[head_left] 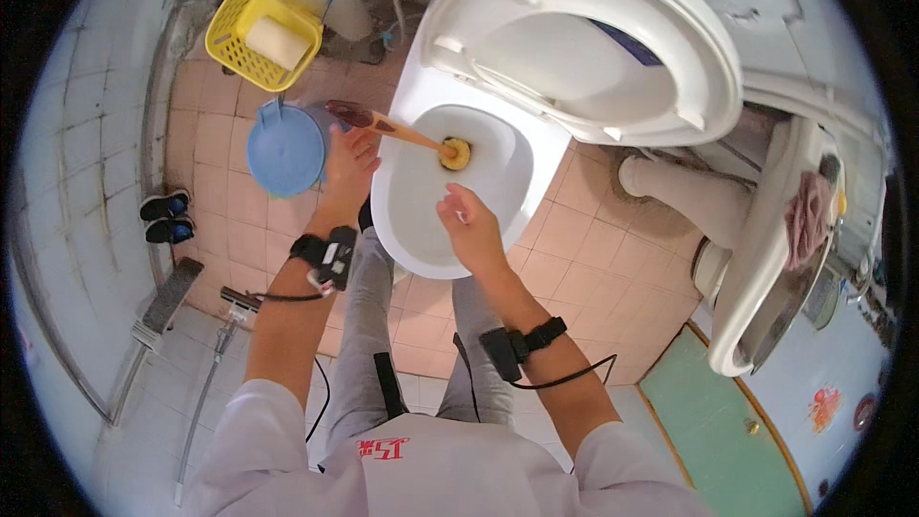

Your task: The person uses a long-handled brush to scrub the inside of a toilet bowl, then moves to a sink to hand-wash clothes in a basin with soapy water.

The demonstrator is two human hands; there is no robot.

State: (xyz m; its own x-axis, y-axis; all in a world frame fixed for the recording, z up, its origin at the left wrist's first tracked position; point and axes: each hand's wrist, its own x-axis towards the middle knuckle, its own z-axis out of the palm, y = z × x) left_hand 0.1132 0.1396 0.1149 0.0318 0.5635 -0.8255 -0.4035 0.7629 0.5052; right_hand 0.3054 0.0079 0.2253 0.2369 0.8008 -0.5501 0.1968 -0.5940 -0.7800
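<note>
A toilet brush with a brown-and-orange handle [392,127] leans in the white toilet bowl [407,220]. Its round yellow head [457,154] rests at the drain. My left hand [352,161] is beside the handle, just left of the bowl, with fingers apart; whether a fingertip touches the handle I cannot make out. Over the front part of the bowl is my right hand [474,230], empty, its fingers loosely bent and apart. The toilet seat [713,48] and lid are raised at the back.
A blue lidded bucket [285,149] stands left of the toilet, below a yellow basket [235,31] holding a pale roll. Dark shoes [168,217] and long-handled floor tools [206,383] are at left. A pedestal sink [756,258] with a pink cloth [809,215] is at right.
</note>
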